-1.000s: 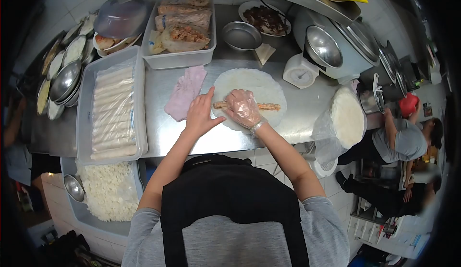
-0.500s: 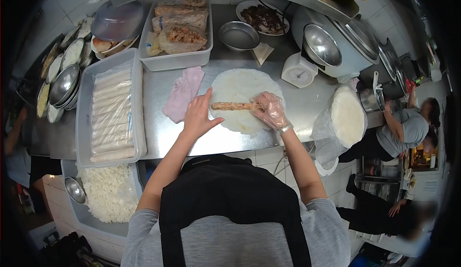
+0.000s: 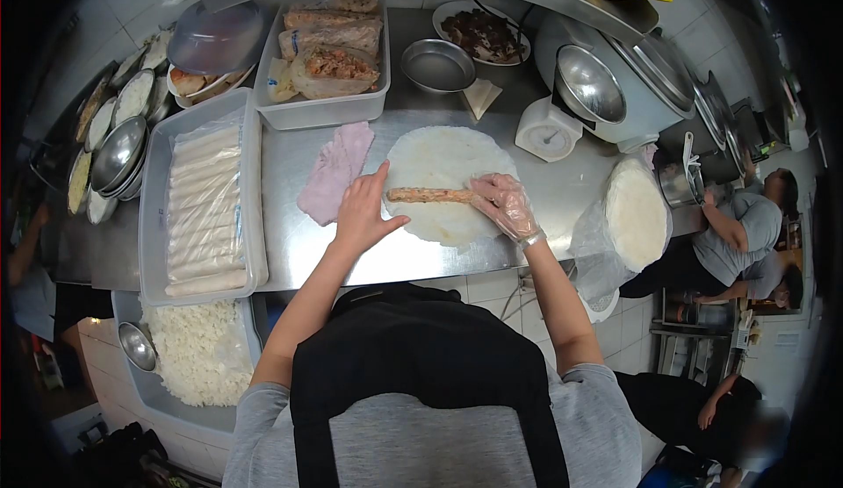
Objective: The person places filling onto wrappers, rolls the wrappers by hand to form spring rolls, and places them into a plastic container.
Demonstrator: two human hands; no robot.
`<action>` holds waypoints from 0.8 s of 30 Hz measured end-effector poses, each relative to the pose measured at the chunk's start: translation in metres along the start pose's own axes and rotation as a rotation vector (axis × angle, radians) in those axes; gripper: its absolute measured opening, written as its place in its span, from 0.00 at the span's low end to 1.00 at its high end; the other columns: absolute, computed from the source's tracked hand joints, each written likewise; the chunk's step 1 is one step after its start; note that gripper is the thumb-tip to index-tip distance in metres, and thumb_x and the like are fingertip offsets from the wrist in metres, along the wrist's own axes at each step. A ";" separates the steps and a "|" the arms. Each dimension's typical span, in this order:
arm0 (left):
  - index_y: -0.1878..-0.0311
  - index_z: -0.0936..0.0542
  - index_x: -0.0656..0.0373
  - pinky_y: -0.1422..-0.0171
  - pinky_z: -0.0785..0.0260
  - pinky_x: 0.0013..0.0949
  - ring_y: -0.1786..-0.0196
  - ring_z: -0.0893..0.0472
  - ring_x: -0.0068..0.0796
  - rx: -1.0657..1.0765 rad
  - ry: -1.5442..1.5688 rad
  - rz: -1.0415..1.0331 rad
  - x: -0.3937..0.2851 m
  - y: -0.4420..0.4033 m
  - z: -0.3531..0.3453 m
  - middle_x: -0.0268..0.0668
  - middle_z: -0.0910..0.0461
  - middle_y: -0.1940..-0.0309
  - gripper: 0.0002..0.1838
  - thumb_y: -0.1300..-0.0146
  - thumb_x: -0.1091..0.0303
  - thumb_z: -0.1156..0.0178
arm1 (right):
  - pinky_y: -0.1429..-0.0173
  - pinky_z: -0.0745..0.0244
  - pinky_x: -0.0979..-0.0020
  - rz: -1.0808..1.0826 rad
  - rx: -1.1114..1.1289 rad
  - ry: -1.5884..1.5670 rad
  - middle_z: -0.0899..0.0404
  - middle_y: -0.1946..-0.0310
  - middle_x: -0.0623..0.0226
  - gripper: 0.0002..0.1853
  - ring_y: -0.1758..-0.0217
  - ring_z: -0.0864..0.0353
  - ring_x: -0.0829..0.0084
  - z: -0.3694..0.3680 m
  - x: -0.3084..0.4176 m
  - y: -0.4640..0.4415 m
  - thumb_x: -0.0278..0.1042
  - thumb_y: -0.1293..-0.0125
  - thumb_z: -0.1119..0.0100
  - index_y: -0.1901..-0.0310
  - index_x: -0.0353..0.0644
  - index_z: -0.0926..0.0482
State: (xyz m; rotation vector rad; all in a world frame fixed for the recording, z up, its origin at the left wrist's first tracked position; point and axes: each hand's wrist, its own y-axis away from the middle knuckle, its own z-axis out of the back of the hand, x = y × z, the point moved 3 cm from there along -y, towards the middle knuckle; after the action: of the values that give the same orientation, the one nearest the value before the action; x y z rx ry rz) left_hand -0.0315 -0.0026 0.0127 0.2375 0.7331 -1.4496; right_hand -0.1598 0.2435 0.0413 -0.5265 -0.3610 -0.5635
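A thin round rice-paper-like wrapper (image 3: 448, 153) lies flat on the steel counter, with a strip of minced filling (image 3: 430, 196) across its middle. My left hand (image 3: 362, 209) is bare and open, its fingers resting along the wrapper's left edge near the strip's left end. A clear plastic glove covers my right hand (image 3: 507, 207). Its fingers are drawn together around the strip's right end, over the wrapper's right side. The glove and fingers hide the tip of the filling. Left of my left hand lies a folded pink cloth (image 3: 336, 170).
A tub of wrapped white rolls (image 3: 206, 207) stands left, above shredded white food (image 3: 198, 348). Behind are a tub of bagged filling (image 3: 329, 49), a metal bowl (image 3: 437, 65) and a scale (image 3: 548, 130). A wrapper stack (image 3: 637, 214) sits right; co-workers (image 3: 738, 233) stand beyond.
My gloved right hand has shifted slightly right along the filling, showing more of its surface. My left hand stays in place. Co-workers at the right have changed posture.
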 end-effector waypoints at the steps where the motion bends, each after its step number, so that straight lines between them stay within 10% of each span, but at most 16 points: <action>1: 0.28 0.43 0.60 0.36 0.40 0.43 0.41 0.31 0.44 0.000 0.000 -0.002 0.000 0.000 -0.001 0.45 0.27 0.46 0.57 0.61 0.55 0.23 | 0.50 0.26 0.62 -0.001 0.000 0.001 0.20 0.61 0.64 0.16 0.55 0.22 0.62 0.000 -0.001 0.001 0.34 0.50 0.31 0.56 0.46 0.15; 24: 0.28 0.43 0.60 0.35 0.40 0.44 0.39 0.31 0.45 0.001 -0.037 -0.016 0.000 -0.001 -0.001 0.44 0.27 0.43 0.56 0.60 0.55 0.25 | 0.45 0.33 0.61 -0.058 -0.023 0.183 0.22 0.59 0.66 0.21 0.53 0.24 0.63 -0.013 -0.007 0.002 0.45 0.55 0.27 0.58 0.49 0.15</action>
State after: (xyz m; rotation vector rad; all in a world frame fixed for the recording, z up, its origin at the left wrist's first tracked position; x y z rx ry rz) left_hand -0.0326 -0.0019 0.0119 0.2053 0.7061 -1.4662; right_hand -0.1618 0.2405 0.0272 -0.4834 -0.1959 -0.6669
